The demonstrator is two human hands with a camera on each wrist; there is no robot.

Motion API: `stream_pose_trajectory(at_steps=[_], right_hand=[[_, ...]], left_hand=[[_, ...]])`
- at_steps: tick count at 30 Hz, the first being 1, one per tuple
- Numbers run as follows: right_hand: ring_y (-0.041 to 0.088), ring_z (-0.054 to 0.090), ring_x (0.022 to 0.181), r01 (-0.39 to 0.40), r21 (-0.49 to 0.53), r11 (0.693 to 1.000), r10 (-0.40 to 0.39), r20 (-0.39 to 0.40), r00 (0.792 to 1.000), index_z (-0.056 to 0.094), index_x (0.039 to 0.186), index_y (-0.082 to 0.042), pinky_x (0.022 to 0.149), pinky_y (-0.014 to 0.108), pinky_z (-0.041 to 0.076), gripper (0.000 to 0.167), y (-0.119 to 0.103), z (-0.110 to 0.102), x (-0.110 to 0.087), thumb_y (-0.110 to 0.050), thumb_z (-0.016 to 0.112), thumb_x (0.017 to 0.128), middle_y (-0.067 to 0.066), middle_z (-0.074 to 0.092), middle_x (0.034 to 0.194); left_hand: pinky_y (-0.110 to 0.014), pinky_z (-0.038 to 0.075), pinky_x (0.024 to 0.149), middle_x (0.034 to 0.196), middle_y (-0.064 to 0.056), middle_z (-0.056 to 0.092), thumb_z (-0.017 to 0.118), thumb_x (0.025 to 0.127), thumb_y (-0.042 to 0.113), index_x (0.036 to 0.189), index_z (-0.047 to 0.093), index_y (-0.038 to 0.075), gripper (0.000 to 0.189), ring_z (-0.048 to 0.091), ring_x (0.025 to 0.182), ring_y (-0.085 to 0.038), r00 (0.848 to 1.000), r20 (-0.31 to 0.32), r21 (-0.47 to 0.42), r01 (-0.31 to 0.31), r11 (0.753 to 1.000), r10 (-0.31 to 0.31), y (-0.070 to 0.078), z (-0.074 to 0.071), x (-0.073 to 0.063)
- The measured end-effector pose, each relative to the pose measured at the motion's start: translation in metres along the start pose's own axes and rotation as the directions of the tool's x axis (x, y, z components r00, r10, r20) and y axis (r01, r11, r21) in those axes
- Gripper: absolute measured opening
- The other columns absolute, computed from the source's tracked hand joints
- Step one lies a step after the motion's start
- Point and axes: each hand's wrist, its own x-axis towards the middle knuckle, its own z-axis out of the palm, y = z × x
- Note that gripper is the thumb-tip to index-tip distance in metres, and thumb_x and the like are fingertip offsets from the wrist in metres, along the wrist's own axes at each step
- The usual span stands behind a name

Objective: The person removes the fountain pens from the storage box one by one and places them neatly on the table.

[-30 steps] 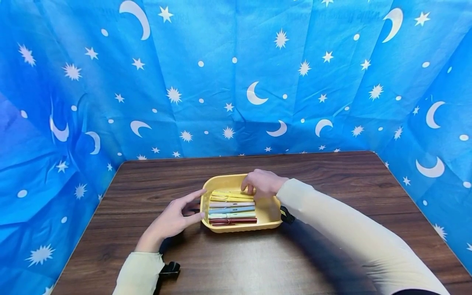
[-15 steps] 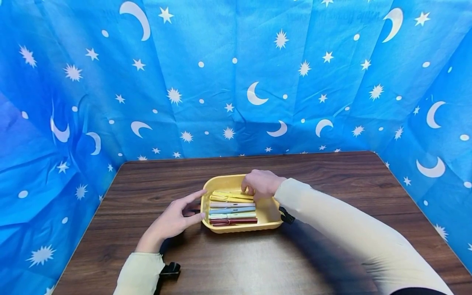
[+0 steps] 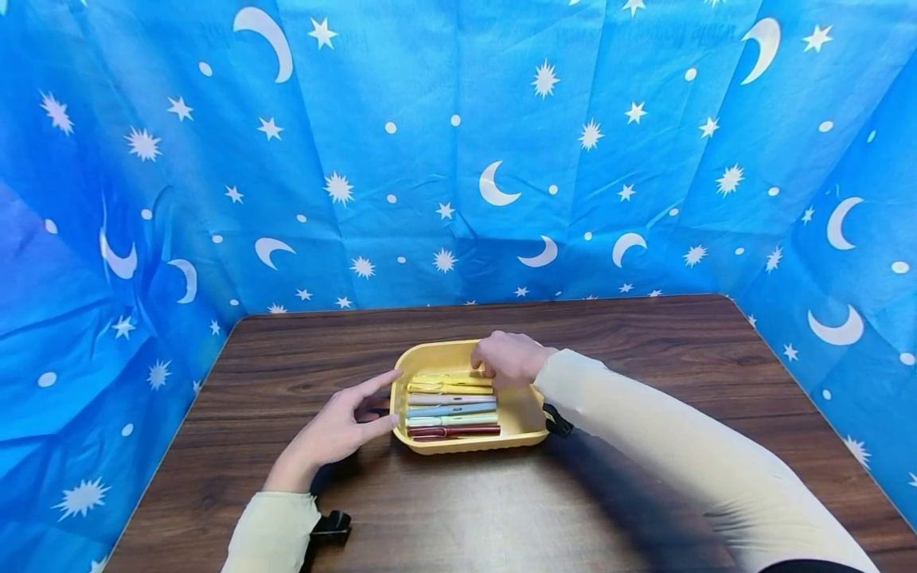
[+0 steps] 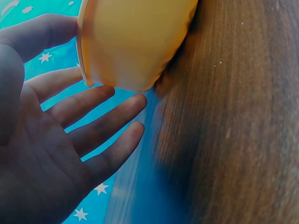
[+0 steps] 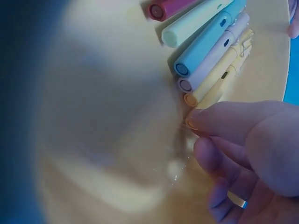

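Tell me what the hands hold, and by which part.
The right hand seems to pinch the outermost yellow pen by the end away from its clip; the left hand touches the tray at its rim.

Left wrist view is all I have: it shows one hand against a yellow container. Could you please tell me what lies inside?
Observer: A row of coloured pens lies inside the container.
Operator: Thank you. And where is the other hand?
Observer: The right hand has its thumb on the end of the outermost yellow pen.
Operator: Which pen is at the opposite side of the row?
Observer: A dark red pen, on the near side in the head view.
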Motion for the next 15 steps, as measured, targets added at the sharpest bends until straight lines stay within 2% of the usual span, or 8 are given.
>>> stream_pose_trajectory(at_steps=[5, 10, 15], right_hand=[[0.014, 0.069, 0.094, 0.031, 0.06, 0.998, -0.029, -0.03, 0.999, 0.075, 0.129, -0.009, 0.085, 0.036, 0.059, 0.042, 0.0015, 0.0022, -0.0029, 0.004, 0.07, 0.09, 0.003, 0.078, 0.112], [0.012, 0.069, 0.092, 0.064, 0.093, 0.994, -0.06, -0.048, 0.997, 0.074, 0.131, -0.008, 0.086, 0.034, 0.058, 0.037, 0.0017, 0.0044, -0.0049, -0.003, 0.067, 0.095, 0.005, 0.076, 0.121], [0.012, 0.068, 0.09, 0.059, 0.141, 0.988, -0.051, -0.061, 0.997, 0.074, 0.13, -0.006, 0.088, 0.036, 0.058, 0.03, 0.0006, 0.0049, -0.007, -0.01, 0.068, 0.101, 0.006, 0.077, 0.117]], left_hand=[[-0.046, 0.055, 0.102, 0.156, -0.018, 0.052, 0.074, 0.1, 0.023, 0.162, 0.043, 0.015, 0.07, 0.062, 0.13, -0.035, 1.0, 0.007, 0.007, 0.001, 1.0, -0.001, -0.0013, 0.0012, 0.0004], [-0.044, 0.055, 0.101, 0.156, -0.018, 0.052, 0.075, 0.1, 0.023, 0.162, 0.043, 0.015, 0.07, 0.063, 0.129, -0.035, 1.0, -0.001, 0.009, 0.0, 1.0, 0.0, -0.0017, 0.0013, 0.0004], [-0.043, 0.056, 0.101, 0.156, -0.019, 0.052, 0.074, 0.1, 0.023, 0.162, 0.042, 0.014, 0.07, 0.063, 0.129, -0.035, 1.0, 0.005, 0.011, -0.002, 1.0, 0.002, -0.0021, 0.0009, 0.0009]])
